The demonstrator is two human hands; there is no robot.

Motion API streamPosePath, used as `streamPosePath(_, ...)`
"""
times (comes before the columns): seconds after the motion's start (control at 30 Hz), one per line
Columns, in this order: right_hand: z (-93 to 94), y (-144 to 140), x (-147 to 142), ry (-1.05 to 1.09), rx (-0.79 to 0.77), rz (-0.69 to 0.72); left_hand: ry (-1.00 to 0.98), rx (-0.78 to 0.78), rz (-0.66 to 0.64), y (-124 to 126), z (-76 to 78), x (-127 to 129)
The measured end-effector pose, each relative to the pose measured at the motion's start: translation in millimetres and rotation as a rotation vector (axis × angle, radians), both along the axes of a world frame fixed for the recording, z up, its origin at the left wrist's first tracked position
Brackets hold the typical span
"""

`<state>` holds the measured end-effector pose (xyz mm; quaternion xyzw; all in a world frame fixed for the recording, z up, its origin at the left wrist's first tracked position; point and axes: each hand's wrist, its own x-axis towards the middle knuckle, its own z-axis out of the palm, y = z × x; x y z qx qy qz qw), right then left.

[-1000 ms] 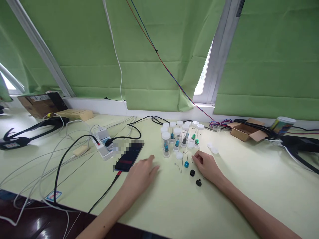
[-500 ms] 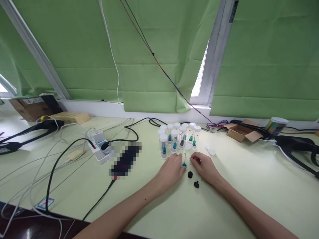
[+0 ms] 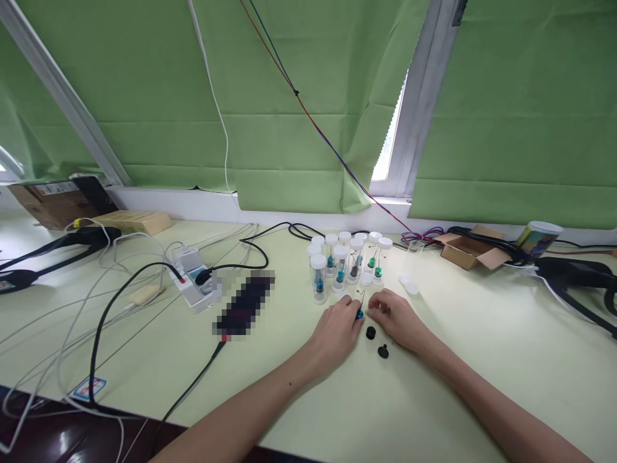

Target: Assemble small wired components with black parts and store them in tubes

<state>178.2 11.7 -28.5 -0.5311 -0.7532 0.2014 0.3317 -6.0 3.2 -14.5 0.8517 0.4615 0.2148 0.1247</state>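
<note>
My left hand (image 3: 337,329) rests on the table with its fingers closed round a small blue piece (image 3: 359,314). A thin bent wire (image 3: 363,299) rises out of that piece and leans slightly right. Close by on the right, my right hand (image 3: 395,320) has its thumb and fingers curled together; whatever may be between them is too small or hidden to make out. Below and between the hands lie a black knob-like part (image 3: 371,332) and a black disc with a short stem (image 3: 383,352). Beyond the hands stand several clear white-capped tubes (image 3: 319,283) with blue, green or dark wired pieces inside.
White caps (image 3: 409,285) lie right of the tubes. A blurred dark device (image 3: 245,305) and a power strip (image 3: 195,283) with cables sit to the left. At the back right are an open cardboard box (image 3: 465,252), a can (image 3: 538,239) and black gear (image 3: 573,276).
The blue piece with the wire has tilted, and my left fingers now cover more of it. Both hands are slightly shifted in the picture, along with the whole view.
</note>
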Motion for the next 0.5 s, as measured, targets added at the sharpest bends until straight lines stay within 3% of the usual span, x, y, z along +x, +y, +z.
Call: streamPosePath(0.5,-4.6,3.3,3.5,-0.024,-0.001,0.031,-0.108,-0.026,-0.027,0.6,-0.4,-0.6)
